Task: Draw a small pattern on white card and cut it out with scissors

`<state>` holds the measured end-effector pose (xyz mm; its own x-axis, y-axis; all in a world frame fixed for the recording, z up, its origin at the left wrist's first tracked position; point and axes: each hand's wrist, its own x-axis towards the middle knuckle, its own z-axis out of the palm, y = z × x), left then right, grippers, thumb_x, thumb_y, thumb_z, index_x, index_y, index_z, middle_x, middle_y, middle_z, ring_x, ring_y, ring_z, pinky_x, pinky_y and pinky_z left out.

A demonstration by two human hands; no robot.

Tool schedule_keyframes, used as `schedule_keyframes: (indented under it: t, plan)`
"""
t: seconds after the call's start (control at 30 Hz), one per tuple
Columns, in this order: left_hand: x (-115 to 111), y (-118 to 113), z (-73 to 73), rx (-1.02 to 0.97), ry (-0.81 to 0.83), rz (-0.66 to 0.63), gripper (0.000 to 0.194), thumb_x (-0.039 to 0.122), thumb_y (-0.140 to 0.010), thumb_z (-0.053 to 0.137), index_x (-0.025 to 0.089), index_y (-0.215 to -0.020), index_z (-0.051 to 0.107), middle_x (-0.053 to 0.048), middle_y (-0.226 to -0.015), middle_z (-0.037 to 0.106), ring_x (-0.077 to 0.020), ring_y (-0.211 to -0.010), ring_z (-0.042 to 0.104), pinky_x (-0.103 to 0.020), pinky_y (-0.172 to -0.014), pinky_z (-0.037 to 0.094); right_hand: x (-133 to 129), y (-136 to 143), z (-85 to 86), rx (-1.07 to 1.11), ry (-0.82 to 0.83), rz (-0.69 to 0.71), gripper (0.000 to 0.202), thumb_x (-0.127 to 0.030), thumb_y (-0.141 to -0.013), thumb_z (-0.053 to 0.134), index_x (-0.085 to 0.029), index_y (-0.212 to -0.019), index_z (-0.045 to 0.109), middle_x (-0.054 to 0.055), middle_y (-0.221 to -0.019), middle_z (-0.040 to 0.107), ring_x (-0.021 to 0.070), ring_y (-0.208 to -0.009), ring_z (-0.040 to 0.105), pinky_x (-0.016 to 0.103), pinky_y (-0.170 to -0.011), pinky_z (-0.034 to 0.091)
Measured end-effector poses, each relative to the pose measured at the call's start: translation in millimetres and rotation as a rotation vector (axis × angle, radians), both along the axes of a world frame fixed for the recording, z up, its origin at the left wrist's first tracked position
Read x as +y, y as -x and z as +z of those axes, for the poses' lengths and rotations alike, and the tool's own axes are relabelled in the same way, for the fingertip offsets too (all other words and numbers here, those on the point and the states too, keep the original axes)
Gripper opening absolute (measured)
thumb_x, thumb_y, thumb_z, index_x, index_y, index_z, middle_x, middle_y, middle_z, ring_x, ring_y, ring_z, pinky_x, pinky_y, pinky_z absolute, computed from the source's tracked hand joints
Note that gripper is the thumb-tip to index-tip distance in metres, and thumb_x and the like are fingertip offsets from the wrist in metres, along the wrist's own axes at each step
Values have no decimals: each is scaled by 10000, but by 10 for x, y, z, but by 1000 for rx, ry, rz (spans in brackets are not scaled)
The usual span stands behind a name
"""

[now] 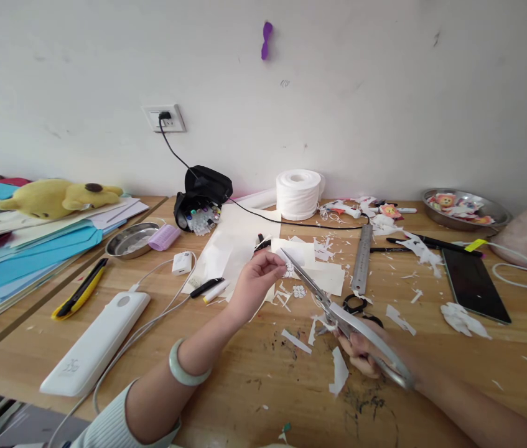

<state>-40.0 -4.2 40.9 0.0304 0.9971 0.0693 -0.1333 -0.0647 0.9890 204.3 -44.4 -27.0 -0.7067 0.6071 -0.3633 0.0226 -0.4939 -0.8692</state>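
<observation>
My left hand point(263, 274) pinches a small piece of white paper point(289, 269) with black drawn outlines, near the middle of the table. My right hand point(361, 348) is closed round the handles of large metal scissors point(312, 285). The blades point up and left, and their tips are beside the paper in my left hand. Whether the blades touch the paper I cannot tell. Just below lies a small drawn cutout point(299, 291), with paper scraps point(297, 341) around it. A second pair of scissors with black handles point(355, 305) lies behind my right hand.
A steel ruler point(361, 261), a phone point(473, 283) and a bowl of cutouts point(466, 218) are to the right. Behind stand a white roll point(298, 194) and a black pen case point(202, 193). At left lie a power bank point(97, 342) with cables and a yellow box cutter point(79, 289).
</observation>
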Motion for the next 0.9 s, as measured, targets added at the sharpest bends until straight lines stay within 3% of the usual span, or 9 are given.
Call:
schedule_keyframes:
  t: [0.3, 0.57, 0.77, 0.9]
  plan:
    - [-30, -13, 5, 4, 55, -17, 228, 281, -670, 701, 171, -819, 569, 7, -752, 575, -106, -707, 547, -227, -655, 428, 1, 4, 38, 39, -1, 34, 479, -558, -659, 666, -207, -945, 510, -102, -532, 356, 3, -318, 268, 139, -306, 181]
    - [-28, -39, 8, -69, -27, 30, 261, 226, -643, 711, 176, -821, 527, 26, -765, 551, -78, -689, 518, -205, -651, 423, -18, 24, 110, 66, -53, 52, 470, -597, -691, 625, -215, -915, 467, -111, -533, 315, -4, -313, 240, 134, -303, 179]
    - [-46, -20, 70, -63, -18, 48, 243, 225, -641, 710, 175, -764, 507, 37, -710, 541, -71, -654, 520, -193, -613, 413, 0, 10, 50, 54, -25, 50, 469, -578, -674, 646, -213, -914, 476, -110, -527, 338, 8, -312, 269, 140, -295, 187]
    - [-45, 0, 62, 2, -7, 43, 243, 236, -654, 702, 172, -841, 559, 36, -664, 540, -75, -604, 508, -198, -572, 407, 6, -6, 34, 45, -14, 43, 462, -560, -681, 648, -208, -938, 495, -107, -540, 352, 6, -318, 270, 145, -307, 196]
